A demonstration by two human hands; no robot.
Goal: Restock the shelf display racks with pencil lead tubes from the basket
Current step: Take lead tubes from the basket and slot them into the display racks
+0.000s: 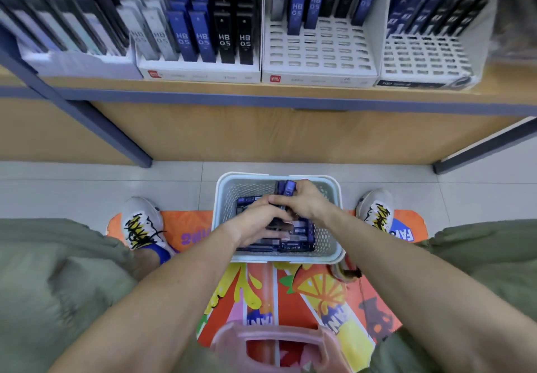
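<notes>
A pale blue basket [223, 198] sits on the floor between my feet, filled with dark blue and black pencil lead tubes [302, 234]. Both hands are inside it. My right hand [305, 201] grips a small bundle of blue tubes [287, 188], their ends sticking up past my fingers. My left hand [261, 221] reaches in beside it, fingers curled on tubes in the pile and touching the right hand's bundle. On the shelf above stand white display racks: a full one [200, 70], a half-empty one [319, 52] and a mostly empty one [421, 55].
A colourful orange mat [290, 294] lies under the basket. My shoes [142, 224] flank it on the tiled floor. A pink plastic handle [279, 335] shows at the bottom centre. Blue shelf legs [122, 143] stand left and right.
</notes>
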